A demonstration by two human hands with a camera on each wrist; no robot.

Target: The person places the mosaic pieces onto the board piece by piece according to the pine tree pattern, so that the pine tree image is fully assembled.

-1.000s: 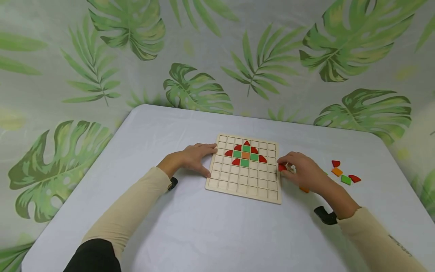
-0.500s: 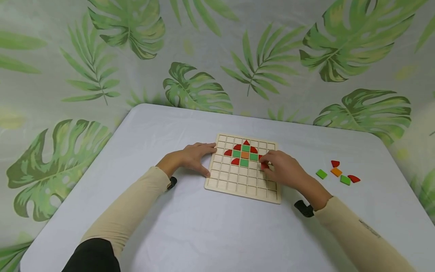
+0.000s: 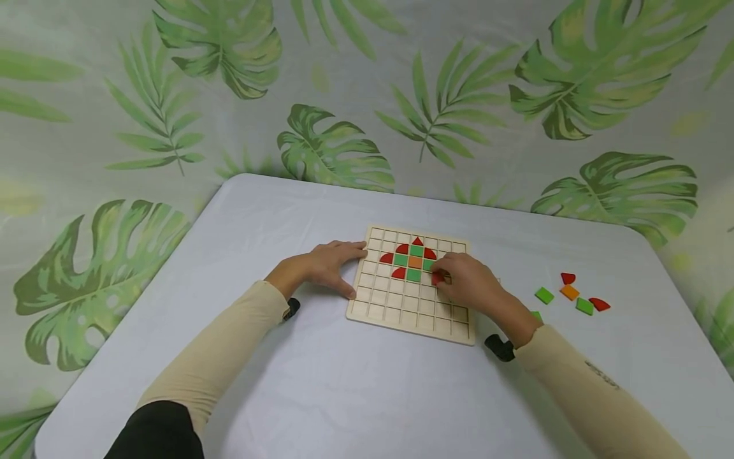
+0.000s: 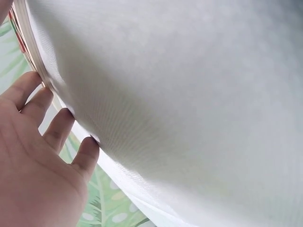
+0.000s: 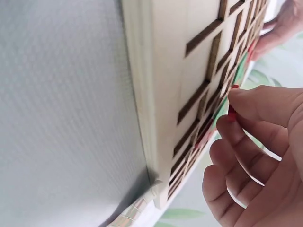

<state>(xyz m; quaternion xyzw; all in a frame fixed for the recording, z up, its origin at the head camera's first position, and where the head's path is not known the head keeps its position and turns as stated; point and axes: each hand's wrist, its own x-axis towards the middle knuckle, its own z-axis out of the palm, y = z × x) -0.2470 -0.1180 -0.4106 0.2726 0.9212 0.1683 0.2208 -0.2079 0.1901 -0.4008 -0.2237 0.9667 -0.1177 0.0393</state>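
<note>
A square wooden grid board [image 3: 395,312] lies on the table, with green tiles [image 3: 413,275], an orange tile [image 3: 415,262], a red triangle [image 3: 417,241] and several red rounded tiles [image 3: 398,273] set in its squares. My left hand [image 3: 329,264] rests at the board's left edge, thumb and fingers spread along it. Between thumb and index finger, my right hand [image 3: 470,279] pinches a small red tile [image 3: 438,278], close over the squares right of the lowest green tile. The right wrist view shows this red tile [image 5: 231,111] edge-on, its shape mostly covered by the fingertips.
On the white table [image 3: 321,395], right of the board, lie loose tiles: a green tile [image 3: 544,295], an orange tile [image 3: 569,292], a red tile [image 3: 568,278] and several others. Another green tile [image 3: 536,315] is partly hidden by the right wrist. A leaf-patterned cloth [image 3: 332,83] hangs behind.
My right hand has carried the red tile leftward from beside the board's right edge to over its squares near the pattern. My left hand has stayed at the left edge.
</note>
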